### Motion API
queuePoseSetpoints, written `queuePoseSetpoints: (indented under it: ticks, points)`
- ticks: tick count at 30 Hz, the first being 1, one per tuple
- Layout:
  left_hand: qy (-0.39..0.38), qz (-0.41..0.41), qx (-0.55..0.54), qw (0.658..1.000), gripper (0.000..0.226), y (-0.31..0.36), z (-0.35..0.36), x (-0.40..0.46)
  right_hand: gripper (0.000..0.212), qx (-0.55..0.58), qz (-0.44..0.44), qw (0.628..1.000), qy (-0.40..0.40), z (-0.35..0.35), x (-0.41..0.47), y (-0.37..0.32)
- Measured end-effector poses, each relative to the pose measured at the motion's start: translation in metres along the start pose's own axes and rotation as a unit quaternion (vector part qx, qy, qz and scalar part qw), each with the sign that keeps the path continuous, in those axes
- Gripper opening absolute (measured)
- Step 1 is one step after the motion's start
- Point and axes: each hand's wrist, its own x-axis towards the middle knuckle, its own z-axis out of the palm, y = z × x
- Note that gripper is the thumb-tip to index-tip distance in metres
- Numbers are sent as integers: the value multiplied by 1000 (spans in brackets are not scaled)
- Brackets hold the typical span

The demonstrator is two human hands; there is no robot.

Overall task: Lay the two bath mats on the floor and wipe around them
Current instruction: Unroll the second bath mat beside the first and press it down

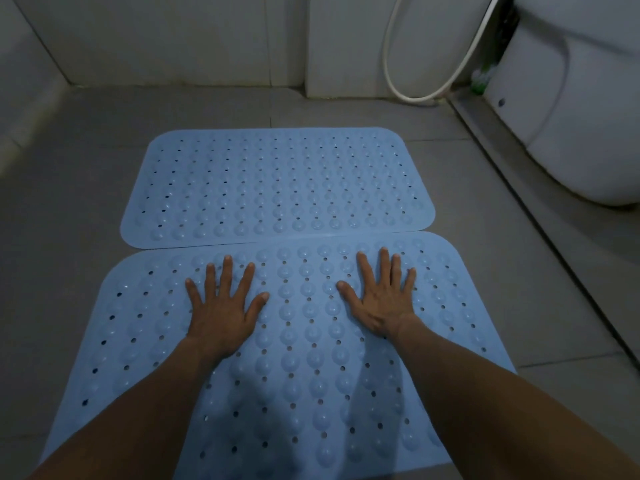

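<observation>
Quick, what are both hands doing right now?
Left hand: open, fingers spread, flat on the near bath mat.
Right hand: open, flat on the same mat.

Across most of my view I see a grey tiled floor (86, 174), with grout lines showing at the right. Pale wall tiles (166, 36) fill the top of the frame and run down the upper left. At the upper right stands a white toilet (571, 109), its rounded base resting on the floor. Just left of it a white hose (408, 88) hangs in a loop down to the floor. Something small and green (479, 81) sits tucked behind the toilet; I cannot tell what it is.
</observation>
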Motion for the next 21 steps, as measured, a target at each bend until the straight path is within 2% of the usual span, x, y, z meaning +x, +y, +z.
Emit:
queuePoseSetpoints:
  ticks: [5,9,13,16,21]
  points:
    - [-13,-3,-6,1000,69,-7,0,3,89,2,-5,1000,-5,2,3,-5]
    - [-55,-4,-16,998,70,-7,-5,6,90,-2,4,1000,-8,3,6,-3]
    - [-98,16,-63,993,66,-13,-19,9,89,-16,-15,999,47,-9,-5,-21]
    - [-24,24,-68,997,64,-31,-29,6,81,-9,-51,995,87,-1,2,-45]
    - [43,-41,-61,996,64,-73,-36,9,69,40,-156,981,105,7,5,-138]
